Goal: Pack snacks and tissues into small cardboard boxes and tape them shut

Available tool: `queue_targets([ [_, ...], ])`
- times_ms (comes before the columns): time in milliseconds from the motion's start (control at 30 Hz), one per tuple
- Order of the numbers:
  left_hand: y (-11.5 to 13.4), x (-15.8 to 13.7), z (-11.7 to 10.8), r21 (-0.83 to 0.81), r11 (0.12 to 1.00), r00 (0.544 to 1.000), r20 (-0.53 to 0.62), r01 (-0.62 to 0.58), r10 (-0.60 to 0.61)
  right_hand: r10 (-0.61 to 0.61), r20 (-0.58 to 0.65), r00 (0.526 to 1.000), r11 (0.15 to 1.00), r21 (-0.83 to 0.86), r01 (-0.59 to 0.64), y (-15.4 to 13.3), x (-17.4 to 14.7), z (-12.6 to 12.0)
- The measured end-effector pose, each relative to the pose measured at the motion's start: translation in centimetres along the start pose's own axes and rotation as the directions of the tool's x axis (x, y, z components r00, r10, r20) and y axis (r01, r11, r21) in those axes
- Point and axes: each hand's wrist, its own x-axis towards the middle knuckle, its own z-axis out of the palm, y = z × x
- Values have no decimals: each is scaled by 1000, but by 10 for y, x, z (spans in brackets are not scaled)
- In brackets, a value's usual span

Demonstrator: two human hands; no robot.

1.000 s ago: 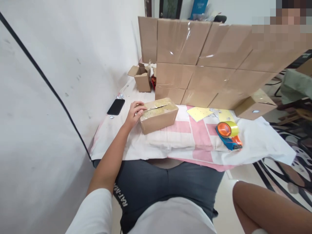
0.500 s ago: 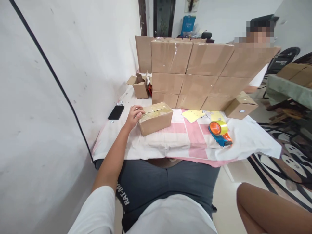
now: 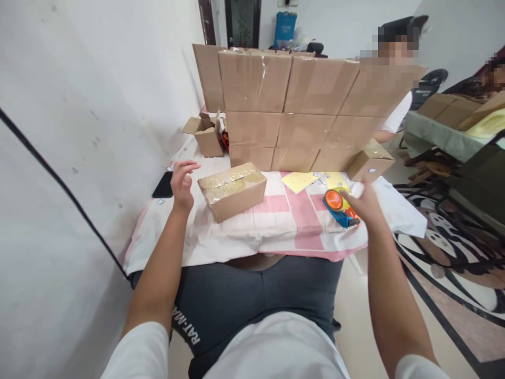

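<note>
On the cloth in front of me a taped cardboard box (image 3: pixel 239 197) lies at a slight angle. My left hand (image 3: pixel 183 184) is raised just left of it, fingers apart and curved, holding nothing and not touching the box. Over on the right, my right hand (image 3: pixel 365 202) is beside a blue and orange tape dispenser (image 3: pixel 342 215) that carries a roll of yellow tape (image 3: pixel 335 199). Its thumb is stretched toward the roll and apart from the fingers, which are slightly blurred; I cannot tell whether the thumb touches the roll.
A wall of stacked cardboard boxes (image 3: pixel 305 131) stands behind. An opened small box (image 3: pixel 209 141) and a black phone (image 3: pixel 163 185) are at left. Yellow sheets (image 3: pixel 299 181) lie near another closed box (image 3: pixel 371 160). A person (image 3: pixel 400 113) is behind the stack.
My left hand has come off the box and moved left. My right hand has entered from the right and reached the tape dispenser. The view has shifted to the right.
</note>
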Motion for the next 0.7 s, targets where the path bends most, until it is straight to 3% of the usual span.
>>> queue_targets([
  [167, 31, 4, 2, -10, 994, 992, -58, -110, 109, 261, 179, 949, 950, 127, -285, 32, 14, 23],
  [300, 77, -8, 20, -4, 963, 955, -129, -271, 268, 221, 328, 919, 872, 356, -337, 15, -6, 59],
  [367, 103, -23, 35, -20, 926, 926, -29, -378, 377, 155, 369, 917, 811, 483, -331, -5, -24, 87],
  [433, 123, -41, 53, -75, 907, 882, 214, -414, 421, 66, 389, 919, 735, 604, -308, -26, -42, 118],
  [533, 130, -69, 82, -85, 961, 815, 515, -262, 267, -69, 426, 902, 638, 714, -289, -53, -60, 153],
  [633, 118, -90, 107, 34, 999, 780, 625, 4, -24, -134, 459, 878, 572, 760, -310, -69, -62, 172],
  [700, 109, -99, 120, 123, 989, 738, 659, 84, -144, -127, 457, 880, 536, 778, -327, -77, -60, 181],
])
